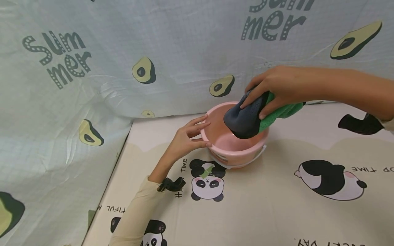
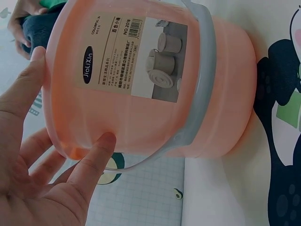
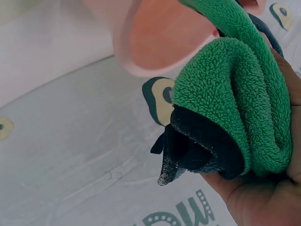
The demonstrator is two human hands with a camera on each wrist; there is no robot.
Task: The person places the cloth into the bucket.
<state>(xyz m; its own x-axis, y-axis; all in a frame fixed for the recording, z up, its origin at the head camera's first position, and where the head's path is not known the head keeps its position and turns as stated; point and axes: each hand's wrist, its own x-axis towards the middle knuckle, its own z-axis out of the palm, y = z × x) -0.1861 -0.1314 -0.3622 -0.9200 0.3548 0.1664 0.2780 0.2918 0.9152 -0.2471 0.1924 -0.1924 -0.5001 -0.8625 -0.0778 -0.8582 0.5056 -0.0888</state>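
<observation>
A folded plush towel (image 1: 244, 118), dark blue-grey on one side and green on the other, is gripped by my right hand (image 1: 275, 85) over a pink bucket (image 1: 237, 152). Its dark end hangs inside the bucket's mouth. In the right wrist view, the green towel (image 3: 211, 80) lies in thick folds with a dark edging, against the palm. My left hand (image 1: 187, 136) touches the bucket's left rim, fingers spread and fairly straight. The left wrist view shows the thumb at the rim and another finger against the side of the bucket (image 2: 117, 113), below its label.
The bucket stands on a panda-print surface (image 1: 246, 201), near the back. Its pale handle (image 1: 260, 152) hangs down the near side. Behind and to the left rises a sheet (image 1: 181, 41) printed with avocados and lettering.
</observation>
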